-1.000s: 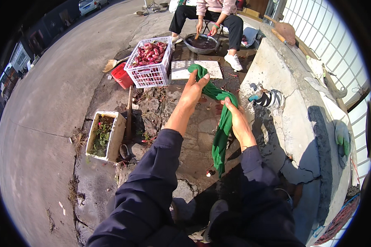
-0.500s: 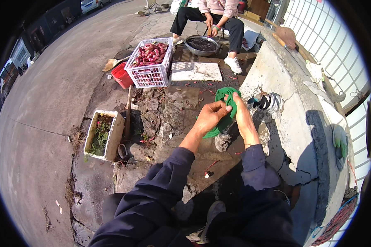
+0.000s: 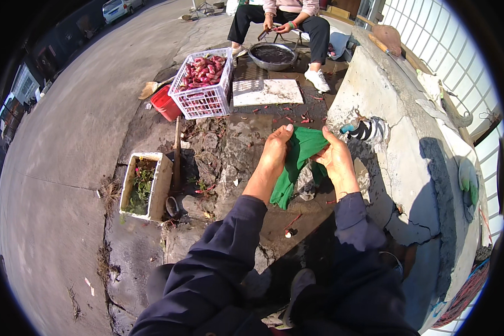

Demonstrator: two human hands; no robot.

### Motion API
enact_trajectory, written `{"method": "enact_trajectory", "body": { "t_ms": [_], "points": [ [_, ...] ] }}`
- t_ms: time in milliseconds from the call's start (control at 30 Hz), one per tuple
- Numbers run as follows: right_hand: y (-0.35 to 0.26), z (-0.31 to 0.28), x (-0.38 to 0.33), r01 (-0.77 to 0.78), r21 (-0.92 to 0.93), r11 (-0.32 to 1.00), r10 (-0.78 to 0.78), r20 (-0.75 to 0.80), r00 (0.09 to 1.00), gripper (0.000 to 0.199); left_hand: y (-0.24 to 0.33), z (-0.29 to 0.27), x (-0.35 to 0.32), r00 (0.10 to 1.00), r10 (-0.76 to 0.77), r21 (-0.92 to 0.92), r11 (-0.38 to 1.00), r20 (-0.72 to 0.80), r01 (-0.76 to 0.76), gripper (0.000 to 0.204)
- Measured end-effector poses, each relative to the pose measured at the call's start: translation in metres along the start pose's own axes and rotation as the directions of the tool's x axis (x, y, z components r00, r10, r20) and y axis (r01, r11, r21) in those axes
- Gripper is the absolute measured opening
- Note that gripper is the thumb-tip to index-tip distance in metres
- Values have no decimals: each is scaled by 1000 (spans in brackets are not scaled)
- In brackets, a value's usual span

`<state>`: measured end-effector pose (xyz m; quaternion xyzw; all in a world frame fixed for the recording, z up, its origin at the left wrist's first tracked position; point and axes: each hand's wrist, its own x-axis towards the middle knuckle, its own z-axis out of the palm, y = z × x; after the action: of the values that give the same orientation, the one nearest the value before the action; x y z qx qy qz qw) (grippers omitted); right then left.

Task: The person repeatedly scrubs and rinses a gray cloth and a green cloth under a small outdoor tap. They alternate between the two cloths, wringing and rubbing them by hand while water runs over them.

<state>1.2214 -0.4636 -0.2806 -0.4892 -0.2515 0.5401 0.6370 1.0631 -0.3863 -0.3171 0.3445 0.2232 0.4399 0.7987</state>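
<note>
A green cloth (image 3: 304,147) is stretched between my two hands, with one end hanging down beside my left wrist. My left hand (image 3: 274,157) pinches its upper left edge between thumb and fingers. At the other side, my right hand (image 3: 340,161) grips the upper right edge, thumb on top and fingers behind the fabric. Below the cloth a greyish, rumpled lump (image 3: 306,187) lies on the wet ground, partly hidden.
Ahead stands a white crate (image 3: 207,103) of red-skinned produce, next to a red bucket (image 3: 166,104) and a pale board (image 3: 267,92). A person sits behind a metal basin (image 3: 272,56). A foam planter (image 3: 161,185) is at left; a cracked concrete wall (image 3: 369,84) borders the right.
The bunched green cloth has been spread out between my hands, which moved apart. My left hand rose to its upper edge. The seated person's hands lifted away from the basin.
</note>
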Motion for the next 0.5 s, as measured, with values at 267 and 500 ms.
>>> {"method": "enact_trajectory", "body": {
  "t_ms": [267, 500],
  "points": [
    [3, 4, -2, 66, -126, 990, -71, -40, 997, 31, 4, 7, -2, 980, 176, 226, 962, -89, -152, 22],
    [9, 3, -1, 151, -3, 989, -151, 29, 988, 23, 7, -1, 10, 969, 240, 428, 883, -62, -191, 18]
  ]
}}
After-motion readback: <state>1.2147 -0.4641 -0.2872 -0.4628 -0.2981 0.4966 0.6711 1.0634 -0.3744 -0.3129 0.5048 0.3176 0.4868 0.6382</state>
